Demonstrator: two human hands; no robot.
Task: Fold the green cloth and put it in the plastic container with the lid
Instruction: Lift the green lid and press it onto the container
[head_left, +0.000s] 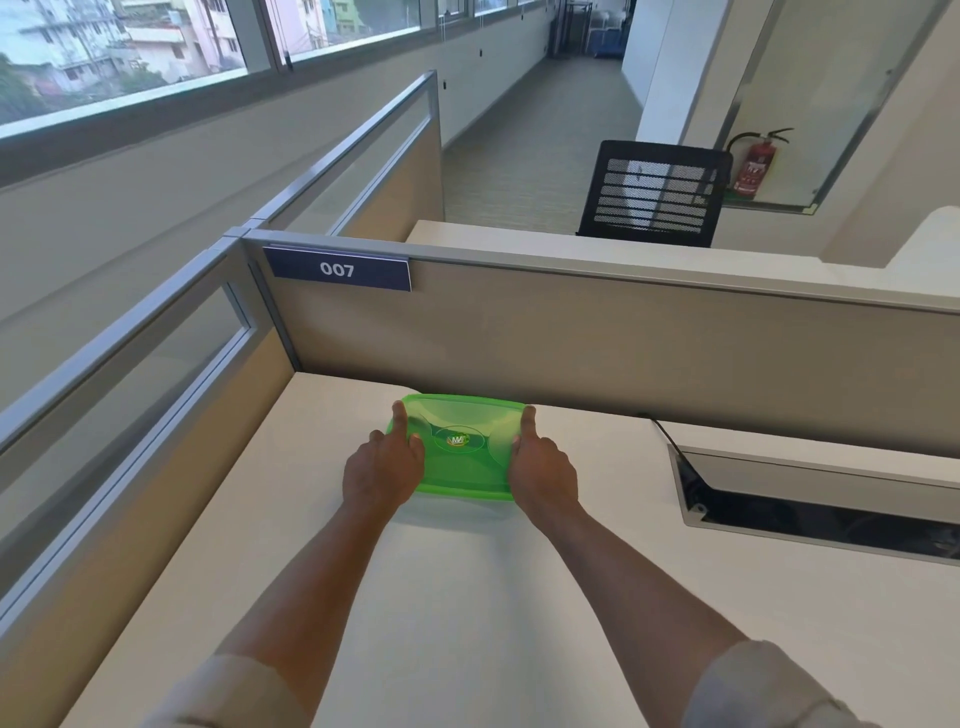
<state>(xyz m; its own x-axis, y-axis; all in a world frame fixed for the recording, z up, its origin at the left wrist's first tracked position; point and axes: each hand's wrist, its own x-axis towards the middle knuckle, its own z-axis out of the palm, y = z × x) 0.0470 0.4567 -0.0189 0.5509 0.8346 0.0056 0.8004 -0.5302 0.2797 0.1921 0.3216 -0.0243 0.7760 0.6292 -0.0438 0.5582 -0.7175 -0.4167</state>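
Plastic container (462, 467), green lid on, sits on the white worktop (467, 597) at 12 o'clock, against the partition (623, 343). Left hand (384, 467) and right hand (543, 470) clasp its short sides, thumbs on lid, fingers (415, 441) pressed together.

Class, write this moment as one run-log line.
left hand: gripping container's left side | right hand: gripping right side | green lid: on | cloth: not visible | desk
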